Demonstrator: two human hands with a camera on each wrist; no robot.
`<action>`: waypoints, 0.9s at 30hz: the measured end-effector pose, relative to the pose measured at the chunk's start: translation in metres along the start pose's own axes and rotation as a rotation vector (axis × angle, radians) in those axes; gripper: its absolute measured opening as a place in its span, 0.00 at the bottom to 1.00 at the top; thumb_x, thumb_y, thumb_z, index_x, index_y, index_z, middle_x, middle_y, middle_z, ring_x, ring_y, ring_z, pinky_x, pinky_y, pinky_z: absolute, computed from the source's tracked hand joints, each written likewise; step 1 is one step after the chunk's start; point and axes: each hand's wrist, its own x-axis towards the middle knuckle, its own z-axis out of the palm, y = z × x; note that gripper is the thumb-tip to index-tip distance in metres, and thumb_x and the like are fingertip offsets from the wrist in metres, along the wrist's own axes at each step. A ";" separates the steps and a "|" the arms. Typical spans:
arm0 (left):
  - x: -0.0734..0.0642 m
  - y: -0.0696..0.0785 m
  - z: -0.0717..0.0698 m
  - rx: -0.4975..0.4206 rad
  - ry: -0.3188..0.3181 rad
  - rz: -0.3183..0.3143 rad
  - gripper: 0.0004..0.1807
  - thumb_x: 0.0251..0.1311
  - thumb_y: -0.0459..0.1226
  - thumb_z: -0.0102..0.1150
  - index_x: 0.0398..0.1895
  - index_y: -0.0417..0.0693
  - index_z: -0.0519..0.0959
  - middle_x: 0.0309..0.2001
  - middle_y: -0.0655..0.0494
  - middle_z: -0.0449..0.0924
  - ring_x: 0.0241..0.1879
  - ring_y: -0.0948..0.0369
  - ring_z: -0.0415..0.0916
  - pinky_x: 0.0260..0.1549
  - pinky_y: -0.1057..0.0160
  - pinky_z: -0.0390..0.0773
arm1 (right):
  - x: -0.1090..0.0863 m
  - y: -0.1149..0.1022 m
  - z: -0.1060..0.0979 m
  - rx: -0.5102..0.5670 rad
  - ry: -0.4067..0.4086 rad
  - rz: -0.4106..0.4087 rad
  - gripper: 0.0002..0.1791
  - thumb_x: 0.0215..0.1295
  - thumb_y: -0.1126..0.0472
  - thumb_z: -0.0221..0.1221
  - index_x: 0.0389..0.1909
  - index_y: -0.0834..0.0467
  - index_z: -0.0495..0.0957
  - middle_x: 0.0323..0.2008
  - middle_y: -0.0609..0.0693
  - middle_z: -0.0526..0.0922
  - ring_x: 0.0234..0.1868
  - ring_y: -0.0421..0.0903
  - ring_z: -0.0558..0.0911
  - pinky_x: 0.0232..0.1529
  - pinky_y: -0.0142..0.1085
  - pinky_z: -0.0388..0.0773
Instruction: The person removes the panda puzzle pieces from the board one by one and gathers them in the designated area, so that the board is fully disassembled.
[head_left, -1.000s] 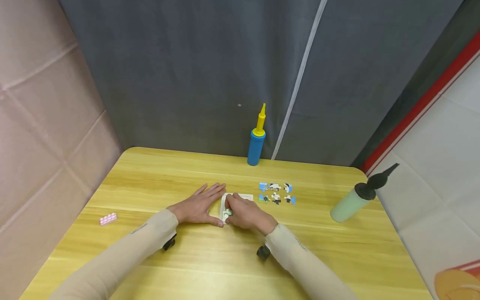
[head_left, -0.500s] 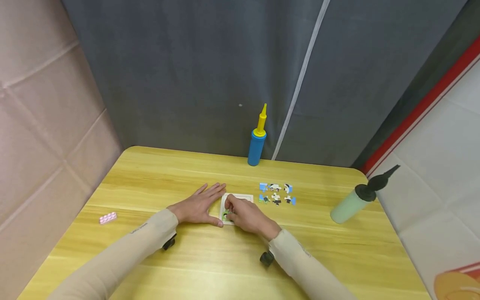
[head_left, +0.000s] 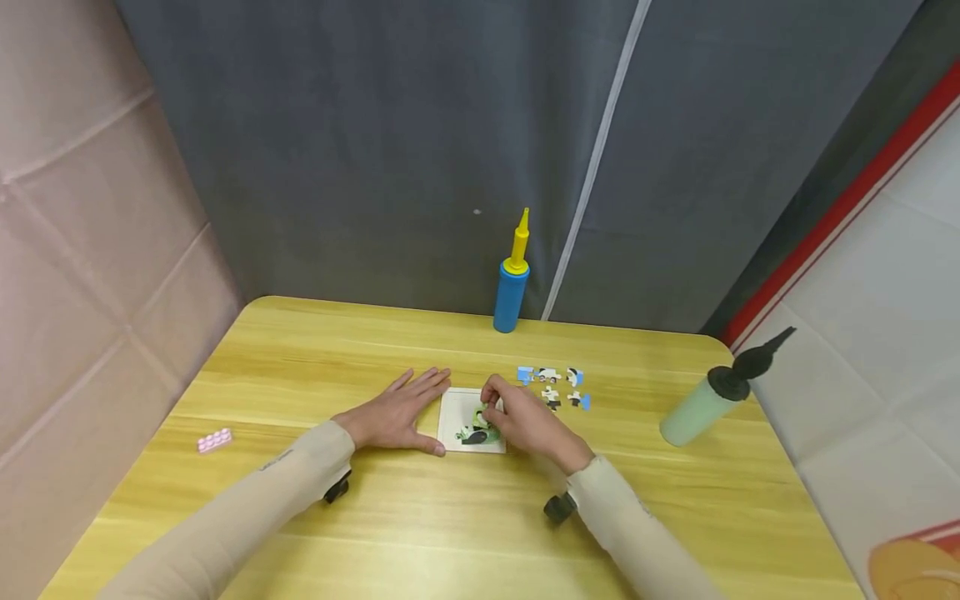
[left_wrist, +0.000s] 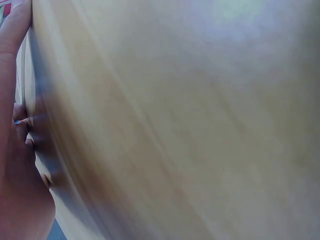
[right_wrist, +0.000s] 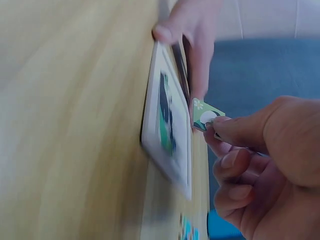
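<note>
My right hand (head_left: 528, 423) pinches a green jigsaw puzzle piece (right_wrist: 202, 110) with a white and dark print between thumb and forefinger. It holds the piece just above a white square puzzle tray (head_left: 452, 412). Fitted puzzle pieces (head_left: 472, 437) lie along the near side of that tray, partly hidden behind the hand. My left hand (head_left: 397, 415) lies flat on the table with fingers spread, its thumb and fingertips at the tray's left edge. Several loose puzzle pieces (head_left: 550, 376) are laid out in two rows right of the tray.
A blue hand pump (head_left: 509, 298) with a yellow nozzle stands at the table's back edge. Toward the right stands a pale green pump (head_left: 697, 412) with a black top. A pink toy brick (head_left: 214, 441) lies far left on the wooden table (head_left: 420, 525).
My right hand has picked the green piece from the near-left of the loose rows and brought it over the tray, farther right than before. The left hand stays put.
</note>
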 end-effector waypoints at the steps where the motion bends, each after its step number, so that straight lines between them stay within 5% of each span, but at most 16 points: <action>1: 0.000 0.000 0.000 0.001 0.001 -0.001 0.65 0.61 0.75 0.60 0.88 0.45 0.50 0.90 0.51 0.40 0.89 0.48 0.39 0.86 0.36 0.41 | -0.002 0.003 -0.002 -0.001 0.013 0.012 0.06 0.78 0.61 0.61 0.51 0.55 0.78 0.41 0.46 0.84 0.30 0.41 0.76 0.34 0.33 0.74; 14: -0.002 -0.002 0.002 -0.005 0.012 0.002 0.67 0.58 0.75 0.61 0.88 0.46 0.49 0.90 0.52 0.40 0.89 0.49 0.39 0.86 0.36 0.40 | -0.030 0.048 -0.027 -0.012 0.041 0.089 0.05 0.76 0.66 0.62 0.46 0.56 0.77 0.38 0.46 0.83 0.33 0.41 0.75 0.36 0.32 0.73; 27: -0.001 -0.001 0.001 -0.013 0.009 0.010 0.66 0.59 0.75 0.61 0.88 0.46 0.49 0.89 0.51 0.41 0.89 0.48 0.39 0.86 0.35 0.40 | -0.036 0.053 -0.028 -0.054 0.018 0.129 0.05 0.74 0.65 0.64 0.46 0.55 0.80 0.35 0.44 0.83 0.31 0.40 0.75 0.31 0.30 0.71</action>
